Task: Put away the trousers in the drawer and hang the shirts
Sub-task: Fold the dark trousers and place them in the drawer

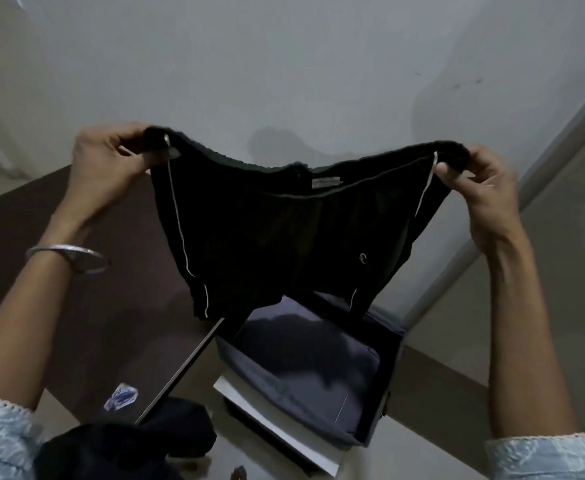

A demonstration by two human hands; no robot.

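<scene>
Black trousers (273,233) with thin white side stripes hang spread out in the air at chest height. My left hand (111,157) pinches the left end of the waistband, and my right hand (474,181) pinches the right end. The legs look folded up, so only the short upper part shows. Below the trousers is an open drawer (393,362) with grey-blue fabric sides, and a folded grey-blue garment (304,355) lies inside it.
A dark brown cabinet top (86,306) runs along the left. A dark garment (128,448) is bunched at the bottom left. A small blue and white wrapper (121,396) lies near it. A pale wall fills the background.
</scene>
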